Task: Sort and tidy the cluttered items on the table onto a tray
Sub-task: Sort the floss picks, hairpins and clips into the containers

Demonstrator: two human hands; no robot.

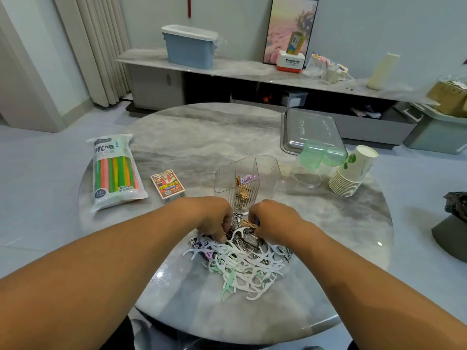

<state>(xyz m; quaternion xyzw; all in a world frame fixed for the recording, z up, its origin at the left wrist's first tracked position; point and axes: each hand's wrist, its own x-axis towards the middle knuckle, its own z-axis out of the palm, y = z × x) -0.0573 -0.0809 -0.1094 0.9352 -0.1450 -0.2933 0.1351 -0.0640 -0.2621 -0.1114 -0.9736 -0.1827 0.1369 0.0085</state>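
Observation:
A heap of white and mint floss picks [242,263], mixed with dark hairpins and small clips, lies on the round marble table [192,137]. My left hand [212,215] and my right hand [271,219] dig into the far side of the heap with curled fingers. The right hand's fingertips pinch a small tan clip [249,223]. What the left fingers hold is hidden. Just beyond the hands stands a clear divided organizer [249,178] with gold and purple clips inside. A metal tray [310,130] sits at the table's far right.
A bag of coloured straws [115,173] and a card box [168,185] lie to the left. Green plastic cups [321,157] and a stack of paper cups [353,173] lie at the right, near the tray. A low cabinet runs behind the table.

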